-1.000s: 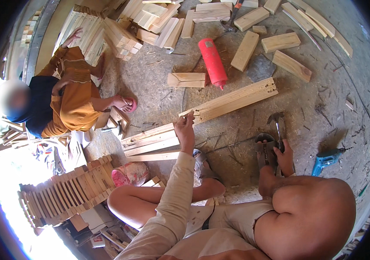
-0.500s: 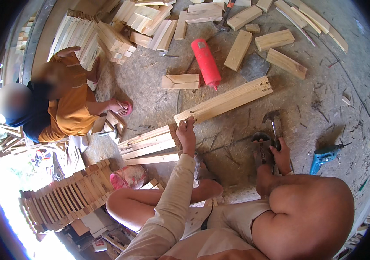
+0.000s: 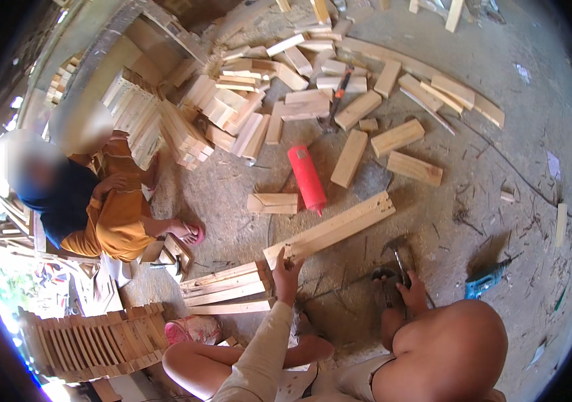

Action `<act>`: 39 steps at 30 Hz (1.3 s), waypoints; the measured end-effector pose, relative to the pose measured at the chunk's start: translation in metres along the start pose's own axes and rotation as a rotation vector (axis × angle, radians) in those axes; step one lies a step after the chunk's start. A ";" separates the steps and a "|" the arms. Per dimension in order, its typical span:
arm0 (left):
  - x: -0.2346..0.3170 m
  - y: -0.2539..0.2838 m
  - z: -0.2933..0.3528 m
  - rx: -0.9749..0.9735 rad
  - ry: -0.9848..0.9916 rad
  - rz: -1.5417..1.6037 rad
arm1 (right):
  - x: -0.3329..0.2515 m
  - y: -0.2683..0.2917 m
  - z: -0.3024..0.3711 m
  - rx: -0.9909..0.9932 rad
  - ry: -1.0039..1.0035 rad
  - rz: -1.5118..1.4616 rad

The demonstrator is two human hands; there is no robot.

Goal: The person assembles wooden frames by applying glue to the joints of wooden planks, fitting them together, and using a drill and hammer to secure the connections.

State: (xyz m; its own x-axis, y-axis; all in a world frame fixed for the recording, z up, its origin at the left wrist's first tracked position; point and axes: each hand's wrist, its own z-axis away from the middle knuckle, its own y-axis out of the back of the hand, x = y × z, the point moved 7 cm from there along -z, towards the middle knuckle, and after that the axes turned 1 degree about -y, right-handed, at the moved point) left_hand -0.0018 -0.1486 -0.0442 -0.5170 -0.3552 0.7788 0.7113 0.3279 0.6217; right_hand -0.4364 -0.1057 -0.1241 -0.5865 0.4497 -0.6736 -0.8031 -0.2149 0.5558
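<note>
My left hand [image 3: 287, 276] is at the near left end of a long wooden beam [image 3: 339, 224] lying on the floor. Its thumb and forefinger are apart, with their tips close to the wood; the other fingers are partly hidden. Dark nail marks show at both ends of the beam. Down by my foot, my right hand [image 3: 413, 292] is closed around the handle of a claw hammer [image 3: 400, 258], head pointing away from me. Several shorter wood pieces [image 3: 226, 288] lie side by side just left of my left hand.
A red bottle [image 3: 307, 177] lies beyond the beam, near loose wood blocks [image 3: 349, 157] and another hammer [image 3: 337, 100]. To the right is a blue power drill [image 3: 487, 281]. Another person [image 3: 92, 194] sits at the left, near stacked wood [image 3: 98, 338]. Nails litter the floor.
The head view has tilted up, so the scene sits lower and more of the far wood pile shows. My left thumb and forefinger have spread apart. The other person has lowered an arm.
</note>
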 end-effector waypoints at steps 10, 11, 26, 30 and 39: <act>-0.037 -0.053 0.114 -0.379 0.046 -0.158 | -0.006 -0.004 -0.002 -0.064 0.022 0.048; -0.019 -0.056 0.118 -0.374 -0.151 -0.212 | 0.010 -0.007 -0.004 0.010 0.039 0.111; 0.089 0.011 -0.056 0.094 -0.493 -0.275 | -0.059 0.018 0.012 0.195 0.431 0.418; 0.087 0.026 -0.144 0.136 -0.482 -0.341 | -0.124 0.019 0.034 0.054 0.584 0.117; 0.041 0.011 -0.343 0.072 -0.437 -0.522 | -0.144 -0.040 0.035 -0.133 0.613 0.200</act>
State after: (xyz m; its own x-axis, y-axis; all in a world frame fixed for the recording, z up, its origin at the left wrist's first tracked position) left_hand 0.1486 -0.4596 -0.0342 -0.9392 -0.1014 0.3279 0.2907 0.2729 0.9171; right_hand -0.3159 -0.1313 -0.0322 -0.6479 -0.1764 -0.7410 -0.6556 -0.3661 0.6604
